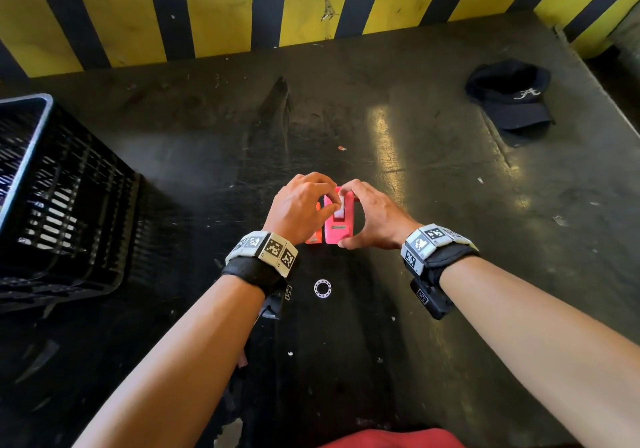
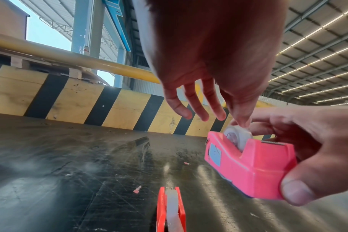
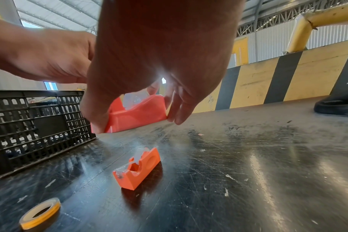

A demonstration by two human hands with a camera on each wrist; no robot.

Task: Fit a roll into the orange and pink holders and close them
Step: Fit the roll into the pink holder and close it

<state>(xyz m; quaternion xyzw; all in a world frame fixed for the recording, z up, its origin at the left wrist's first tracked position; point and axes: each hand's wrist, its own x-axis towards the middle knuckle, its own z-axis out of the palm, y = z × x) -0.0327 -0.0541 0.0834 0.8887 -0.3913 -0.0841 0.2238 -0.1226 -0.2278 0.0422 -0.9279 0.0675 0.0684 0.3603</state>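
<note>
The right hand [image 1: 372,217] grips the pink tape dispenser [image 2: 248,164] by its ends, thumb on the cutter end, lifted clear of the scratched, glossy black table [image 1: 433,177], while the left hand [image 1: 301,206] pinches the clear tape roll [image 2: 237,135] seated in its slot. The orange tape dispenser [image 3: 137,168] stands on the table just left of the pink one, a roll already in it, and a loose ring of tape [image 3: 40,211] lies nearer the person. A black slatted crate [image 1: 59,201] sits far left, a dark cap [image 1: 512,95] far right, a yellow-and-black striped barrier [image 1: 221,7] edges the table, and a steel-trussed warehouse roof [image 2: 318,39] spans overhead.
</note>
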